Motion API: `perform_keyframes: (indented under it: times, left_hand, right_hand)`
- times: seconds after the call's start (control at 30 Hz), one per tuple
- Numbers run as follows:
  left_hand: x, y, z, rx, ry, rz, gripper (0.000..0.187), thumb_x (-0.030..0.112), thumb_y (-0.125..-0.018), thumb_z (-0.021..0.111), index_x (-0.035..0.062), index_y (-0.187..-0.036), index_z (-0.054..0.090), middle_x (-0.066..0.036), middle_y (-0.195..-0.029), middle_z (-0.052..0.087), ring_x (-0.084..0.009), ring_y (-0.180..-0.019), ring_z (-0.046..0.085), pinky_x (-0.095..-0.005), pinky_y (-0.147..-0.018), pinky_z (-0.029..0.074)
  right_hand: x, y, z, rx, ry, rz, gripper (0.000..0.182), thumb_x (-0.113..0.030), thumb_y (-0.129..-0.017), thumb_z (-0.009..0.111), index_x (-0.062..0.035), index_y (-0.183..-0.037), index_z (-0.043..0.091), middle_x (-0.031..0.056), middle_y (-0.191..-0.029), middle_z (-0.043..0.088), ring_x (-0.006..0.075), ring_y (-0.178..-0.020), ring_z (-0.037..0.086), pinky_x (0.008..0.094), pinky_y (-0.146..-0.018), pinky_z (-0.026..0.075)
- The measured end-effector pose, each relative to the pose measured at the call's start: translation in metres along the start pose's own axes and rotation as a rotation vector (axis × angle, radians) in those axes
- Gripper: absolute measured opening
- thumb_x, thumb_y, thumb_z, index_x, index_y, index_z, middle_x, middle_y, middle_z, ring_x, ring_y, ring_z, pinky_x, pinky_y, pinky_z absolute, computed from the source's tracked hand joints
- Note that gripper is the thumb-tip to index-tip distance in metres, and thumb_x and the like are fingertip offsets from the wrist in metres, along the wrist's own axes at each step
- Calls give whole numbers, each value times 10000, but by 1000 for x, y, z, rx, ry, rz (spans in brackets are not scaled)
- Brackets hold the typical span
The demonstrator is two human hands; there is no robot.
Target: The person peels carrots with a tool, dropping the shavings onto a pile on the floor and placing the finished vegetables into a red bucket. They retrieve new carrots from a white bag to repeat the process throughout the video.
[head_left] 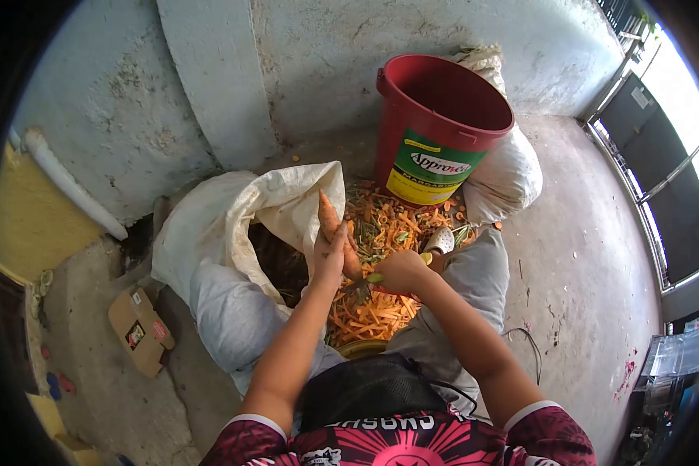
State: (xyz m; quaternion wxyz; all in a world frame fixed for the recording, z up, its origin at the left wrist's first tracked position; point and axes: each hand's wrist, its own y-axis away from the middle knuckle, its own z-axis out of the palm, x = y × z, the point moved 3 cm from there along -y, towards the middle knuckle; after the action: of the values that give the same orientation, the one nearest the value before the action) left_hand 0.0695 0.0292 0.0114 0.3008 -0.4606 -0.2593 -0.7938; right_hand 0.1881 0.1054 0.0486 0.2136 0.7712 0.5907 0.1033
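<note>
My left hand is wrapped round a carrot, its tapered end pointing up and away from me. Close beside the carrot's lower end, my right hand is closed on a tool with a yellow-green handle; its working end is too small and covered to make out. Beneath both hands lies a heap of orange carrot peelings, mixed with green stem bits. A white woven sack gapes open by my left hand, its inside dark.
Behind the peelings stands a red bucket with a green and yellow label, against a stuffed white sack. A flattened cardboard piece lies at left. A pale wall closes the back; a dark gate is at right.
</note>
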Motion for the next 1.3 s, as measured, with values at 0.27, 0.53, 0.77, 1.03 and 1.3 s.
perform_keyframes:
  times: [0.27, 0.53, 0.77, 1.03, 1.3]
  left_hand:
    - [-3, -2, 0, -32, 52, 55, 251, 242, -820, 503, 28, -895, 395, -49, -608, 464, -143, -553, 483, -277, -545, 409]
    - [-2, -2, 4, 26, 115, 36, 241, 234, -821, 498, 29, -901, 398, -49, -611, 463, -146, -550, 482, -269, -522, 416]
    - [-1, 1, 8, 43, 152, 22, 230, 227, -822, 500, 38, -888, 387, -49, -608, 461, -145, -541, 484, -283, -512, 430]
    - [27, 17, 11, -93, 284, -190, 342, 351, -814, 512, 39, -919, 419, -47, -617, 469, -144, -528, 483, -275, -490, 419]
    - [5, -2, -9, 94, 502, -457, 356, 403, -852, 382, 61, -946, 403, -73, -689, 482, -185, -611, 511, -359, -548, 457]
  right_hand:
    - [-5, -2, -12, -71, 131, -5, 300, -362, -693, 602, -80, -791, 628, 73, -778, 613, 236, -744, 596, 345, -621, 471]
    - [-1, -4, -11, -70, 149, 23, 233, -290, -711, 581, -70, -765, 636, 78, -786, 616, 231, -756, 599, 336, -611, 476]
    - [0, -7, -10, -141, 121, 100, 183, -218, -719, 549, -65, -767, 636, 84, -799, 617, 223, -746, 602, 325, -607, 474]
    - [123, -28, 19, -68, 107, 411, 237, -238, -745, 504, -52, -809, 636, 111, -875, 613, 246, -792, 595, 334, -640, 473]
    - [104, -31, 1, 536, -1112, 395, 278, -257, -835, 475, -4, -922, 548, 95, -756, 606, 187, -659, 583, 311, -561, 459]
